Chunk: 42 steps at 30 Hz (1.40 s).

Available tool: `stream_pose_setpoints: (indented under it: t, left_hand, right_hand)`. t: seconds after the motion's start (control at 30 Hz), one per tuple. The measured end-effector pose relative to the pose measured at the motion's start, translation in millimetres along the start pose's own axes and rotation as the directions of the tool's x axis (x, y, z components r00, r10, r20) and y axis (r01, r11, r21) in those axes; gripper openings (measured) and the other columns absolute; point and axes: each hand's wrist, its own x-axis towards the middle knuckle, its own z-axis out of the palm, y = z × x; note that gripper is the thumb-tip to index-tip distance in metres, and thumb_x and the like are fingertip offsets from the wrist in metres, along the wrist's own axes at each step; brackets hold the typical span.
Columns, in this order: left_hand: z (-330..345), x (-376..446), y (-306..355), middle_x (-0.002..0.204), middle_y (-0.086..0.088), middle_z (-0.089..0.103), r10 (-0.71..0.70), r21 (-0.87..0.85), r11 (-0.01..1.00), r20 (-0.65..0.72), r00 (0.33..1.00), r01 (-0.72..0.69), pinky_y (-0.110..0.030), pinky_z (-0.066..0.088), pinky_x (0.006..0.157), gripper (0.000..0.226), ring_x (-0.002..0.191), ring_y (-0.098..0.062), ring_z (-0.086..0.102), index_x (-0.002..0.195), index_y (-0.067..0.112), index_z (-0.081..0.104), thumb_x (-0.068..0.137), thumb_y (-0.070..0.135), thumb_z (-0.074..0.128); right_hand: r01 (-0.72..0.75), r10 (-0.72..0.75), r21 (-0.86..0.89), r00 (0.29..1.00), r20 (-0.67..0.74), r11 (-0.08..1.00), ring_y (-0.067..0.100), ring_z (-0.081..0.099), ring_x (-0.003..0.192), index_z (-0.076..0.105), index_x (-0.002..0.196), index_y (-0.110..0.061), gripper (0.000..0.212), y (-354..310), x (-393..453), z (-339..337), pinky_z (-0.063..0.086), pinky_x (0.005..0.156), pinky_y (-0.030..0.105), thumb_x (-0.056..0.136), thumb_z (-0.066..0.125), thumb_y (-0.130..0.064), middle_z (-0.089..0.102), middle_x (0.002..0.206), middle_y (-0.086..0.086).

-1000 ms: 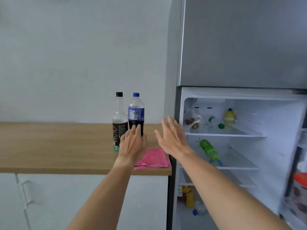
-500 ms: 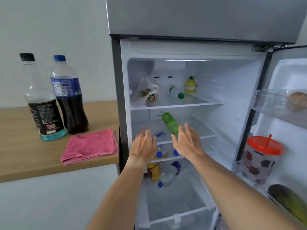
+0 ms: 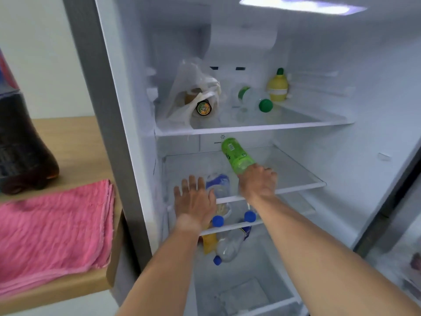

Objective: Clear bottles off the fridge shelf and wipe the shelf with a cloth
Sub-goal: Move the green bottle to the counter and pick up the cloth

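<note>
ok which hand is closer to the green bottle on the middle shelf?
Right. The right hand is closed around the near end of the green bottle. The left hand is spread open lower and to its left, apart from it.

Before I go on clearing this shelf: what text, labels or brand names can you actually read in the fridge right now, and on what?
None reads clearly.
Green bottle under the right hand: label print, too blurred.
Small print on the fridge back wall: too small.
Round jar lid in the plastic bag: design, illegible.
Yellow lemon-shaped bottle: label blurred.
Dark soda bottle on the counter: no label in view.
</note>
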Motion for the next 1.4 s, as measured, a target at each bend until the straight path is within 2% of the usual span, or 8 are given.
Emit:
stream_pose_setpoints:
  t: [0.17,0.43,0.67,0.83,0.93,1.17,1.3,1.4]
  left_hand:
    - [-1,-6,-1,0.158,-0.014,0.030,0.011,-0.005,1.000,0.001,1.000,-0.011,-0.053,0.019,0.120,0.059,0.146,-0.034,0.027,0.148,0.014,0.032,0.101,0.047,0.020]
    - [-39,-64,1,0.161,-0.015,0.022,0.001,-0.115,0.993,-0.023,1.000,-0.003,-0.049,0.017,0.122,0.060,0.149,-0.033,0.020,0.152,0.011,0.024,0.102,0.044,0.023]
    - [-104,-143,10,0.115,-0.016,0.064,0.049,-0.179,0.981,-0.152,0.987,-0.076,-0.043,0.047,0.088,0.038,0.108,-0.034,0.059,0.114,0.008,0.054,0.100,0.036,0.033]
    - [-145,-188,-1,0.106,-0.016,0.069,0.094,-0.138,0.982,-0.239,0.966,-0.129,-0.042,0.047,0.084,0.038,0.102,-0.034,0.060,0.100,0.006,0.059,0.100,0.032,0.032]
    - [-165,-210,-21,0.109,-0.014,0.069,0.097,-0.097,0.987,-0.291,0.952,-0.130,-0.043,0.048,0.088,0.039,0.104,-0.033,0.061,0.101,0.006,0.061,0.099,0.032,0.032]
    - [-190,-250,-102,0.131,-0.011,0.060,-0.072,-0.121,0.992,-0.330,0.941,0.033,-0.043,0.045,0.100,0.043,0.119,-0.031,0.058,0.124,0.008,0.056,0.100,0.033,0.030]
    - [-195,-267,-156,0.122,-0.009,0.062,-0.185,-0.142,0.979,-0.328,0.926,0.145,-0.042,0.042,0.101,0.040,0.117,-0.030,0.058,0.118,0.010,0.056,0.100,0.034,0.030]
    - [-198,-276,-196,0.121,-0.007,0.062,-0.267,-0.135,0.963,-0.318,0.910,0.235,-0.041,0.042,0.102,0.038,0.118,-0.029,0.057,0.117,0.011,0.057,0.099,0.034,0.032]
  right_hand:
    - [0.043,-0.045,-0.051,0.998,-0.050,0.998,0.027,0.066,0.105,0.058,0.120,-0.010,0.029,6,-4,2,0.043,0.080,0.033,0.098,0.054,-0.027,0.070,0.114,0.008]
    - [0.250,-0.158,0.228,0.920,-0.358,0.941,0.039,0.068,0.079,0.057,0.103,-0.002,0.035,23,-59,-82,0.038,0.059,0.035,0.102,0.048,-0.036,0.070,0.091,0.020]
    - [0.318,-0.137,0.391,0.895,-0.425,0.864,0.032,0.047,0.065,0.055,0.084,-0.008,0.035,30,-115,-182,0.032,0.058,0.032,0.096,0.054,-0.041,0.049,0.071,0.008]
    - [0.385,-0.148,0.410,0.852,-0.503,0.827,0.027,0.039,0.052,0.044,0.064,-0.013,0.042,26,-152,-253,0.025,0.048,0.029,0.091,0.057,-0.043,0.042,0.059,0.002]
    - [0.414,-0.150,0.431,0.837,-0.526,0.802,0.035,0.045,0.058,0.044,0.059,-0.014,0.044,14,-173,-291,0.031,0.053,0.029,0.087,0.057,-0.045,0.046,0.059,0.005]
    - [0.534,-0.225,0.429,0.778,-0.586,0.728,0.037,0.048,0.063,0.044,0.057,-0.012,0.047,-51,-218,-346,0.033,0.054,0.032,0.085,0.056,-0.049,0.055,0.067,0.012]
    - [0.608,-0.294,0.436,0.748,-0.595,0.664,0.036,0.048,0.065,0.044,0.058,-0.014,0.045,-108,-237,-351,0.032,0.056,0.031,0.085,0.055,-0.048,0.054,0.069,0.011]
    - [0.646,-0.335,0.459,0.735,-0.589,0.610,0.023,0.043,0.049,0.045,0.054,-0.012,0.045,-154,-249,-343,0.024,0.045,0.027,0.084,0.055,-0.044,0.047,0.056,0.002]
